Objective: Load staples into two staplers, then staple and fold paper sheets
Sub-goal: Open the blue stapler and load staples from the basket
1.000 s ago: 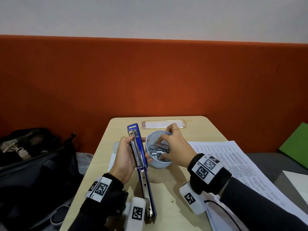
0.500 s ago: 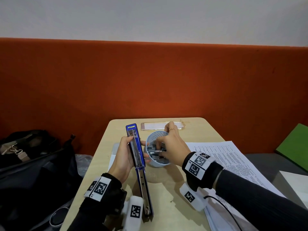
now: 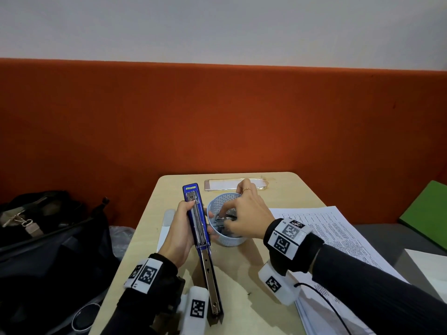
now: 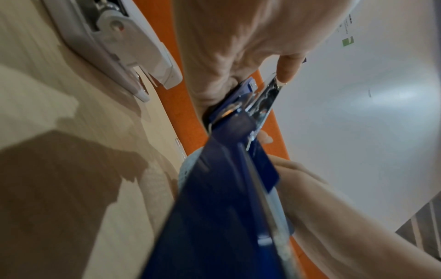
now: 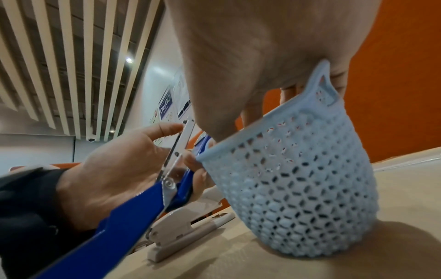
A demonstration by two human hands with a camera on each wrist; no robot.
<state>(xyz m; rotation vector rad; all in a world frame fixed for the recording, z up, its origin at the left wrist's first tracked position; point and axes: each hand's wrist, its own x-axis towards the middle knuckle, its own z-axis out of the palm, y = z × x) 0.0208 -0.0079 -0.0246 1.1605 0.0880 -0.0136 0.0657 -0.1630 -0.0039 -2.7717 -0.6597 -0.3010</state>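
My left hand (image 3: 180, 234) grips a long blue stapler (image 3: 198, 226) that is opened out, its metal staple channel facing up and its far end tilted up off the table. The thumb (image 4: 286, 69) presses on the channel's edge. To its right stands a light blue mesh basket (image 3: 228, 241) holding grey staple strips (image 3: 223, 217). My right hand (image 3: 244, 217) reaches down into the basket, and its fingertips pinch staple strips. A white stapler (image 5: 176, 230) lies on the table behind my left hand. Printed paper sheets (image 3: 326, 238) lie at the right.
A phone (image 3: 227, 184) lies at the table's far edge (image 3: 278, 175). A black bag (image 3: 48, 238) sits on the seat to the left, and a green board (image 3: 425, 213) to the right. An orange padded wall stands behind the table.
My right hand has dug lower into the basket and shifted toward its left side among the staples. My left hand keeps the blue stapler in nearly the same place.
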